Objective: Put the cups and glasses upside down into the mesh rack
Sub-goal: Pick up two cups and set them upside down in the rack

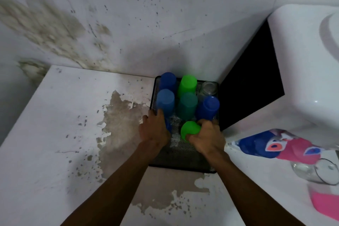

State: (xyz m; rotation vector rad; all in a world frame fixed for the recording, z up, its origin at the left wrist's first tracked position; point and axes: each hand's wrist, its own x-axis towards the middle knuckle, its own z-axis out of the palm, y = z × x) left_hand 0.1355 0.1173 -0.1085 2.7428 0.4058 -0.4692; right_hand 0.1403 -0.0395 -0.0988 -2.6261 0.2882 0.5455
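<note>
A black mesh rack [180, 159] sits on the white counter against the wall. Several cups stand upside down in it: blue ones [167, 81], a light blue one [165, 102], a green one [187, 86], a teal one [187, 105], a dark blue one [208, 107], and a clear glass [209, 88] at the back right. My right hand [205, 138] is closed around a green cup [189, 129], held upside down in the rack's middle. My left hand [155, 130] covers a blue cup [168, 126] at the rack's left side; most of it is hidden.
A clear glass [311, 172] lies on its side on the counter at the right, beside a blue and pink bag [271, 146] and something pink [324, 202]. A white sink basin [302, 64] stands at the right, with a dark gap [251, 86] behind the rack. The counter paint is peeling.
</note>
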